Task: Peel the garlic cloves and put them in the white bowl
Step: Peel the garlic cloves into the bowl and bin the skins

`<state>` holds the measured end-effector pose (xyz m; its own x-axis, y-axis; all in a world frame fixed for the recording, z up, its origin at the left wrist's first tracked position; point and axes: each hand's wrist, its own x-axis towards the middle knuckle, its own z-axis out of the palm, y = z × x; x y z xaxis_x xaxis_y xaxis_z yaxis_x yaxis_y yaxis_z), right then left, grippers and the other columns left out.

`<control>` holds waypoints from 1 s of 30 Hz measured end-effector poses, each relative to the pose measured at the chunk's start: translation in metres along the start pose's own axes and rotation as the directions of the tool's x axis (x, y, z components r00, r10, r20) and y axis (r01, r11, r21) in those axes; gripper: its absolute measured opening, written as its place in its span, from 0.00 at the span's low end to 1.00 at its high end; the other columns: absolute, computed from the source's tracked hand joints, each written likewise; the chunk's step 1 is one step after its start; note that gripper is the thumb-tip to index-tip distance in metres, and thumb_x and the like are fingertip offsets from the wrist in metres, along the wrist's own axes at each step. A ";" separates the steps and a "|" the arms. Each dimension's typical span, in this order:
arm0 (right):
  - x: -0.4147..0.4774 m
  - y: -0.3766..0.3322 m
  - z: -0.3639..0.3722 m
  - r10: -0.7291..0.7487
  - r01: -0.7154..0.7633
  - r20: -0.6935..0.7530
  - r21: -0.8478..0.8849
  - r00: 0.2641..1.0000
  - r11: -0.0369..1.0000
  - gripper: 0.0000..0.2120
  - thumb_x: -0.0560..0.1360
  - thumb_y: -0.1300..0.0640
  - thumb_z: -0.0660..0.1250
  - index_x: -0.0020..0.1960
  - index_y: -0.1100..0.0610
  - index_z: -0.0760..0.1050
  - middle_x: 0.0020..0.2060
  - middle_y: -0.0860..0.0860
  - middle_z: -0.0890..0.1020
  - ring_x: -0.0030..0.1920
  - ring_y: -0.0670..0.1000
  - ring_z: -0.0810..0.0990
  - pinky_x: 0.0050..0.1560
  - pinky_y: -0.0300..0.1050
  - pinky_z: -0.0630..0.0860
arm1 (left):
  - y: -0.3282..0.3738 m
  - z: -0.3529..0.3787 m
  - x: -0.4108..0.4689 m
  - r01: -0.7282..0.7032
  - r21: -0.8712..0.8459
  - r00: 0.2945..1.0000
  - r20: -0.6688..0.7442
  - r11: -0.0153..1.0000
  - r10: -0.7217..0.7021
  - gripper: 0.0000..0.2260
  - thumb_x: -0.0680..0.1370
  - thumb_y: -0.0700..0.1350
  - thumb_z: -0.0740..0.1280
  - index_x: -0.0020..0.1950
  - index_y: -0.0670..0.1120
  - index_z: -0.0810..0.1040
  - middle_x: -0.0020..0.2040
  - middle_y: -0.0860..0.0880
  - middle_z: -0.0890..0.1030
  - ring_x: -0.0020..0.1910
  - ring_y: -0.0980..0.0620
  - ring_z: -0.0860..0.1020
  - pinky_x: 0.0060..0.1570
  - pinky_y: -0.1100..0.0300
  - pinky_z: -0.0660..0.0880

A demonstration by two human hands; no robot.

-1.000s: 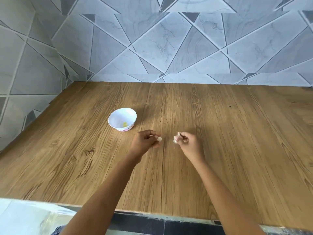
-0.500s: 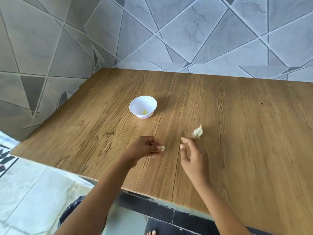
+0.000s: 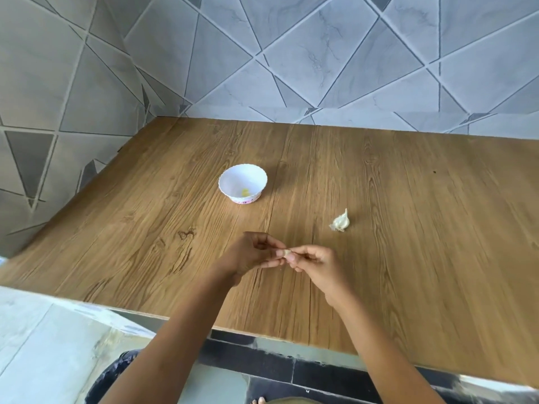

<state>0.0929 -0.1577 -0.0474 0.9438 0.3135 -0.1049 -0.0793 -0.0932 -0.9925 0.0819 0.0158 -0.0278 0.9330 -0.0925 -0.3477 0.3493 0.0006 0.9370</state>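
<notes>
Garlic clove (image 3: pixel 284 253), pale and small, is held between both hands just above the front half of a wooden table (image 3: pixel 408 228), seen from the head camera; the left hand (image 3: pixel 253 253) pinches one end of it with curled fingers and thumb, and the right hand (image 3: pixel 316 265) pinches the other end, its fingertips meeting the left hand's at the clove; whether the skin is partly off cannot be told at this size. Both bare forearms reach in from the bottom edge of the frame and converge over the table.

Farther back and slightly to the left stands the white bowl (image 3: pixel 233 177), upright, with a scalloped rim and a pink pattern around its base, well apart from the hands; a small yellowish piece (image 3: pixel 245 192) lies in its bottom. To the right of the bowl and beyond the right hand, the rest of the garlic bulb (image 3: pixel 340 222) lies on the table in its papery white skin, its pointed tip up, touching neither hand.

A grey tiled wall (image 3: pixel 320 53) with a pattern of triangles runs behind the table and along its left side; pale floor tiles (image 3: pixel 43 345) show at lower left, beside dark patterned cloth (image 3: pixel 116 371) on the person's leg.
</notes>
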 end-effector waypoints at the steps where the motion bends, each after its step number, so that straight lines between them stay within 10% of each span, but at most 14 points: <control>1: 0.000 -0.003 0.000 0.032 -0.031 -0.017 0.025 0.999 0.999 0.08 0.72 0.65 0.71 0.42 0.52 0.81 0.31 0.48 0.82 0.33 0.41 0.78 0.38 0.32 0.75 | 0.000 0.002 0.002 -0.016 0.003 1.000 0.001 1.000 0.016 0.04 0.74 0.34 0.69 0.49 0.37 0.79 0.42 0.43 0.83 0.42 0.52 0.83 0.44 0.64 0.79; 20: 0.017 -0.025 -0.018 0.448 -0.323 -0.154 0.497 0.881 0.805 0.04 0.74 0.67 0.68 0.41 0.62 0.80 0.33 0.52 0.82 0.34 0.45 0.81 0.33 0.33 0.78 | 0.016 0.028 0.038 -0.227 0.116 0.973 0.052 0.967 0.223 0.04 0.74 0.36 0.70 0.48 0.37 0.80 0.39 0.43 0.82 0.39 0.55 0.81 0.42 0.65 0.78; 30: 0.027 -0.025 -0.029 0.390 -0.254 -0.284 0.415 0.876 0.874 0.05 0.74 0.65 0.69 0.40 0.60 0.79 0.33 0.51 0.82 0.32 0.44 0.80 0.34 0.33 0.78 | 0.026 0.033 0.066 -0.262 0.187 0.958 0.169 0.947 0.232 0.04 0.75 0.33 0.68 0.46 0.39 0.81 0.43 0.37 0.82 0.41 0.52 0.82 0.44 0.64 0.78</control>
<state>0.1300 -0.1740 -0.0238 0.8869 -0.0297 -0.4609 -0.4425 0.2311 -0.8665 0.1496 -0.0235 -0.0253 0.9602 -0.2568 -0.1100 0.0697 -0.1611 0.9845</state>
